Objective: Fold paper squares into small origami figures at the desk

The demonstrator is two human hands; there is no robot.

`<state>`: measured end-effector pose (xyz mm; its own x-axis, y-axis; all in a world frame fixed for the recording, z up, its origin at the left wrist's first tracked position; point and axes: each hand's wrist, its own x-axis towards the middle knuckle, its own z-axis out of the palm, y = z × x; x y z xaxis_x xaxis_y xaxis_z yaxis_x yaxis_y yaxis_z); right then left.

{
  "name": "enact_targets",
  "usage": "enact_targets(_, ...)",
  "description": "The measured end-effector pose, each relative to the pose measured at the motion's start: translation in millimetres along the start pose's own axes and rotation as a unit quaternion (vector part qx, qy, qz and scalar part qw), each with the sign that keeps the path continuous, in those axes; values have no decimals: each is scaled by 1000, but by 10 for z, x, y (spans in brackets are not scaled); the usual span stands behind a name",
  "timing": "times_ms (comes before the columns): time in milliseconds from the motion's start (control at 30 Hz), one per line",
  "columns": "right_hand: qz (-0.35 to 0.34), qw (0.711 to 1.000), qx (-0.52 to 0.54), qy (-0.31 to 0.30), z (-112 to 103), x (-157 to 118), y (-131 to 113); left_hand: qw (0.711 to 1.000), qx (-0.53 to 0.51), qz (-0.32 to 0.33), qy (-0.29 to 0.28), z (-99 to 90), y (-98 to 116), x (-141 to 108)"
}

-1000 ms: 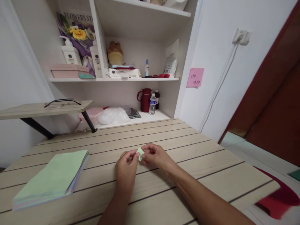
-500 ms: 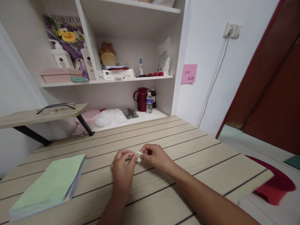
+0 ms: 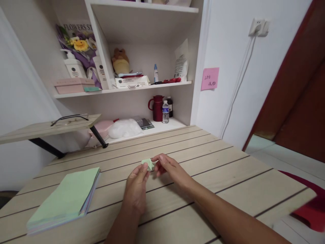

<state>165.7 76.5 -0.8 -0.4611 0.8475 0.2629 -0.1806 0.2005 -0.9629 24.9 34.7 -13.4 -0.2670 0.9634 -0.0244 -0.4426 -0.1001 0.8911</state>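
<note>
A small piece of folded light green paper (image 3: 149, 164) is pinched between the thumb and fingers of my left hand (image 3: 137, 183), above the table. My right hand (image 3: 169, 169) is just to the right of it, index finger stretched toward the paper's edge and the other fingers loosely bent. Whether that fingertip touches the paper is hard to make out. To the left lies a stack of coloured paper (image 3: 64, 195) with a light green sheet on top.
The slatted wooden table (image 3: 215, 166) meets a white shelf unit at the back. A small raised stand (image 3: 33, 130) with glasses (image 3: 69, 118) is at the left. On the lower shelf are a red jug (image 3: 157, 108) and a water bottle (image 3: 165, 112). A red stool (image 3: 311, 206) stands at the right.
My right hand has let go of the folded paper and its fingers have loosened. My left hand has turned and still holds the paper, which now shows more surface. The view has shifted slightly.
</note>
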Motion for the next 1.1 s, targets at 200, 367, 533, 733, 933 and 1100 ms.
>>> enact_targets(200, -81, 981, -176, -4, 55, -76, -57, 998, -52, -10, -19, 52, 29, -33)
enact_targets(367, -61, 978, -196, 39, 69, -52, -21, 999, -22, -9, -33, 88, 35, -67)
enact_targets(533, -20, 996, -80, 31, 60, -10, 50, 1000, 5, 5, -24, 71, -3, -57)
enact_targets(733, 36, 999, 19, 12, 69, -26, 22, 998, -29, -10, -53, 88, 5, -78)
enact_targets(933, 34, 999, 29, -19, 65, -95, -98, 983, -76, -55, -157, 79, 36, -124)
enact_targets(1100, 29, 999, 15, -32, 72, -129, -93, 969, -78, -108, -209, 28, 12, -116)
